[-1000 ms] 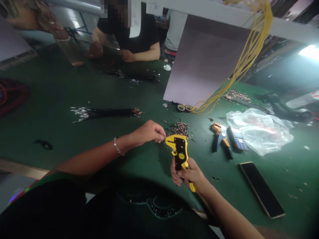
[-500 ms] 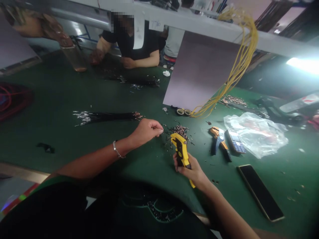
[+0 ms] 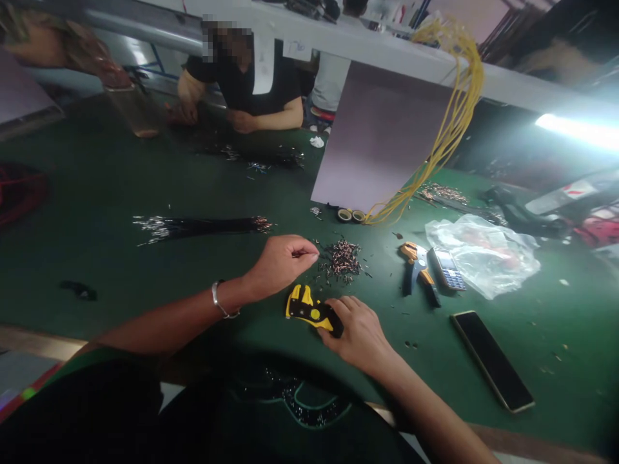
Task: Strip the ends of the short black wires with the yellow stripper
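Note:
My right hand (image 3: 355,335) lies over the handles of a yellow and black wire stripper (image 3: 307,310), which rests flat on the green table (image 3: 145,270) with its head to the left. My left hand (image 3: 280,261) hovers just above, fingers pinched on something small I cannot make out, maybe a thin wire. A small heap of metal terminals (image 3: 342,256) lies right of that hand. A bundle of black wires with bare ends (image 3: 203,225) lies farther left.
An orange and blue stripper (image 3: 416,265), a keypad phone (image 3: 447,268), a clear plastic bag (image 3: 483,252) and a dark smartphone (image 3: 491,359) lie to the right. Yellow wires (image 3: 449,122) hang by a grey panel (image 3: 382,138). Another person (image 3: 251,84) sits opposite.
My right hand has lowered the yellow stripper from upright onto the table and turned it flat. My left hand stayed pinched near the terminals.

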A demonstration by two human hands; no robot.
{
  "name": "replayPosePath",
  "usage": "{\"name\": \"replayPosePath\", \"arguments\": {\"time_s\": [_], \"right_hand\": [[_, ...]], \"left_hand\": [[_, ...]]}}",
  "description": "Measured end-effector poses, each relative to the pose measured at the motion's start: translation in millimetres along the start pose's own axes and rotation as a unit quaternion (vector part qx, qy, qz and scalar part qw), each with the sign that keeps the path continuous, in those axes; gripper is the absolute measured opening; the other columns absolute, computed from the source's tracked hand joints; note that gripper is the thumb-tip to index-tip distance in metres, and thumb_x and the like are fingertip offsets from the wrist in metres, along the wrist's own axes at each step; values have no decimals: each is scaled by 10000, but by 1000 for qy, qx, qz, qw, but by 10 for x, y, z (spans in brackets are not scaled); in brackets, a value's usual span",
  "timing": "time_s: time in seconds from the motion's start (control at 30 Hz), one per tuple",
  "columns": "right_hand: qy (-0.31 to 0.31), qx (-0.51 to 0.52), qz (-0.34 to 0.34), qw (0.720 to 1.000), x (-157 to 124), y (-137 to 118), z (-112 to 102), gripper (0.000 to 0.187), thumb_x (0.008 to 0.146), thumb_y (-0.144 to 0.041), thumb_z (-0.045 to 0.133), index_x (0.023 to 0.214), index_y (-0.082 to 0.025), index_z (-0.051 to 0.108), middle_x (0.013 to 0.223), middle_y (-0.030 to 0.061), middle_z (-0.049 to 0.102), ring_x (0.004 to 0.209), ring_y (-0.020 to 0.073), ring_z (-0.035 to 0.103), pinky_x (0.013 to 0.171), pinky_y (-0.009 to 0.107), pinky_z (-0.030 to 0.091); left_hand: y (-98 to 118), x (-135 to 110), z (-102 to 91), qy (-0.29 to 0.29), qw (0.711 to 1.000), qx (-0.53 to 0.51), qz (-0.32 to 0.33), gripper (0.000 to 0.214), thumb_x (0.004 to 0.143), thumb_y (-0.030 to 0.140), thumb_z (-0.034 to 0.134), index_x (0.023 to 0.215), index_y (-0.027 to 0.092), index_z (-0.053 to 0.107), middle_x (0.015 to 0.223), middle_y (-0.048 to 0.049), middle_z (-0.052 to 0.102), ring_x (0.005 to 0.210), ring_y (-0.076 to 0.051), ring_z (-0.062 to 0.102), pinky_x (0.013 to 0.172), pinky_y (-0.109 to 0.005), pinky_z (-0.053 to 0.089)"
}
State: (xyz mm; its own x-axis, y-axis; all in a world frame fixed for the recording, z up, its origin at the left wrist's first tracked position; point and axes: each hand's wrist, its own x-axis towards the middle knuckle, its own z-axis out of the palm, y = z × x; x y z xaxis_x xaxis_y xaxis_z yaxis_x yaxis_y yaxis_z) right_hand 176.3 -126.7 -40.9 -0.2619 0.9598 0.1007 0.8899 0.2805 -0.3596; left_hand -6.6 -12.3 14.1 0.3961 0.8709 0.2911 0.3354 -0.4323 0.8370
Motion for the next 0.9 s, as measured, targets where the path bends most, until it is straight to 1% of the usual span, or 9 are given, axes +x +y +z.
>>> {"name": "replayPosePath", "arguments": {"time_s": [0.1, 0.2, 0.3, 0.43, 0.5, 0.63, 0.73, 0.9], "right_hand": [[36, 45, -18, 998, 1, 17, -64, 237, 780, -265, 643, 993, -165, 662, 966, 114, 676, 900, 267, 623, 790, 401, 517], [87, 164, -13, 983, 32, 28, -138, 134, 844, -239, 584, 934, -186, 668, 910, 86, 695, 849, 213, 653, 773, 354, 545], [98, 273, 24, 957, 107, 8, -226, 116, 847, -251, 590, 909, -198, 672, 845, 50, 709, 742, 163, 671, 716, 305, 565], [108, 352, 70, 927, 244, -42, -318, 164, 800, -286, 642, 936, -202, 682, 788, 22, 720, 701, 149, 683, 710, 306, 581], [124, 365, 77, 920, 301, -66, -335, 164, 779, -285, 661, 920, -207, 690, 764, 11, 721, 689, 147, 685, 704, 305, 582], [148, 339, 79, 926, 355, -99, -333, 92, 788, -262, 650, 832, -201, 704, 718, 3, 719, 655, 142, 672, 659, 281, 558], [152, 346, 75, 923, 355, -98, -333, 94, 804, -248, 625, 797, -197, 704, 676, 0, 711, 615, 139, 660, 617, 267, 533], [155, 390, 89, 903, 342, -76, -339, 66, 771, -235, 651, 788, -200, 704, 659, -4, 703, 589, 137, 651, 597, 266, 522]], "left_hand": [[29, -19, 12, -5, 1000, 1, 6, 122, 768, 172, 598, 746, 133, 711, 719, -35, 695, 638, -98, 586, 594, -219, 453], [58, -44, 29, -18, 1000, 5, 11, 125, 774, 159, 590, 747, 142, 711, 711, -26, 691, 647, -98, 593, 594, -215, 448], [80, -78, 54, -30, 999, -1, 24, 131, 780, 155, 587, 742, 147, 712, 699, -18, 685, 642, -94, 594, 594, -210, 448], [93, -123, 89, -47, 997, -13, 52, 141, 793, 159, 587, 759, 143, 723, 706, -24, 693, 648, -94, 607, 611, -210, 463], [92, -139, 104, -50, 996, -20, 67, 141, 794, 154, 589, 767, 139, 727, 714, -32, 699, 654, -97, 615, 617, -211, 471], [76, -160, 126, -38, 993, -13, 110, 141, 791, 127, 591, 757, 149, 726, 706, -31, 705, 633, -97, 610, 603, -213, 475], [62, -168, 136, -27, 989, 12, 142, 146, 795, 118, 591, 750, 152, 726, 696, -34, 705, 631, -102, 613, 598, -216, 473], [54, -168, 154, -38, 988, 32, 149, 167, 806, 117, 578, 742, 168, 723, 655, -20, 692, 630, -106, 608, 612, -226, 476]]}}
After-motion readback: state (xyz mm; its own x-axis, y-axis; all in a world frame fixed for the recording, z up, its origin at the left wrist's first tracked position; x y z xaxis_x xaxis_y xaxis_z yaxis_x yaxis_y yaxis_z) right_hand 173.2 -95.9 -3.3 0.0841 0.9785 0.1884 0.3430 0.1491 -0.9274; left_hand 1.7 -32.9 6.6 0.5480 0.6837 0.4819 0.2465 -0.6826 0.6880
